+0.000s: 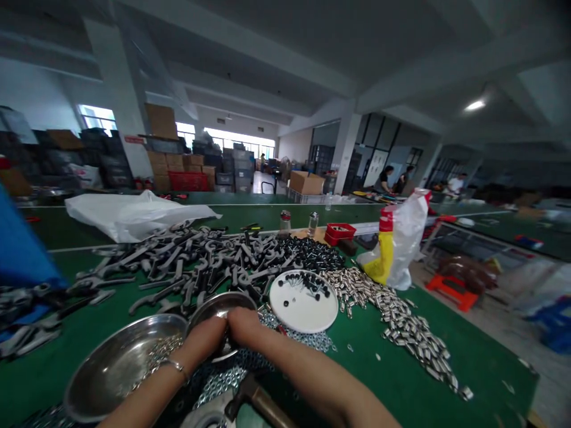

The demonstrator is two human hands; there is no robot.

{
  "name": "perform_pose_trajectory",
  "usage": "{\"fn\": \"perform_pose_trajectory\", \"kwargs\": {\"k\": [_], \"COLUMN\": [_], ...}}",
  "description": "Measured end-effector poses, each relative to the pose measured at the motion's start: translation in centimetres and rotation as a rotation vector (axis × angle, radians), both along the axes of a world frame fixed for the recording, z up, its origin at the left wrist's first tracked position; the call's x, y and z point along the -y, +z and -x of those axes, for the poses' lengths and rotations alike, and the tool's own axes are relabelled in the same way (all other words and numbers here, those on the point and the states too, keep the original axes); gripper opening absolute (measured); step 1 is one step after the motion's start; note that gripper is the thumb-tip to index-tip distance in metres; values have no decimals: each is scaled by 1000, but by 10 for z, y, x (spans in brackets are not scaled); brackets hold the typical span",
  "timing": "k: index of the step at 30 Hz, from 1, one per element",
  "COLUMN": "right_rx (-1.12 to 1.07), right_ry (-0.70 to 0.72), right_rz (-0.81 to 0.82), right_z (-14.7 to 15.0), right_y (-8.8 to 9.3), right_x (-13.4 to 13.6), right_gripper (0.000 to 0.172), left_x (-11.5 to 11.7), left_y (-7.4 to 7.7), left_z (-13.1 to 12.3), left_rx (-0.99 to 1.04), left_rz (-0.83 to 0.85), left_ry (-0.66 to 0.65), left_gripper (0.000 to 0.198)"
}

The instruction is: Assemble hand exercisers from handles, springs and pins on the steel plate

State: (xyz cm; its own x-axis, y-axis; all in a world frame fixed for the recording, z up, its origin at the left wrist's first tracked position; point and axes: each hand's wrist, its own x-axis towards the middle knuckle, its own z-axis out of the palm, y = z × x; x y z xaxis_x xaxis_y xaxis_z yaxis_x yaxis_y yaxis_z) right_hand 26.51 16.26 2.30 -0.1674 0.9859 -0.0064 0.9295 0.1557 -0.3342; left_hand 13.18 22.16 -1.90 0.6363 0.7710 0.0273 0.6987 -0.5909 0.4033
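Note:
My left hand (211, 333), with a bracelet at its wrist, and my right hand (244, 325) meet over a small metal bowl (214, 301). Both have their fingers curled in close together. What they hold, if anything, is hidden behind them. To the left, a larger oval metal bowl (104, 368) contains small shiny metal parts (161, 352). Hex nuts (223, 383) lie loose below my hands. A hammer (265, 404) rests at the near edge, partly behind my right forearm. Right of my hands, a white plate (303, 315) carries black-headed bolts (297, 280).
Grey wrench parts (178, 267) are heaped behind the bowls. Black knobs (316, 252) and metal sleeves (401, 315) spread to the right. Beyond stand a red box (339, 238), two glass jars and a white-yellow bag (397, 249). Several people are in the background.

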Motion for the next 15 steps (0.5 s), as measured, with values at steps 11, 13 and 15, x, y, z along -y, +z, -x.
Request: {"fn": "perform_pose_trajectory", "kwargs": {"k": [11,13,15], "right_rx": [-359,-468,-544], "right_ry": [-132,-80,-17], "right_rz": [-65,-28,38], "right_z": [-6,-10,-13], "right_y": [46,35,19], "right_x": [50,66,86], "right_gripper": [14,15,20], "left_x": [66,91,118], "left_y": [68,82,87], "left_z": [36,52,71], "left_rx": [289,430,593], "left_rz": [-11,39,199], "left_ry": [5,102,213], "left_gripper": [29,20,14]}}
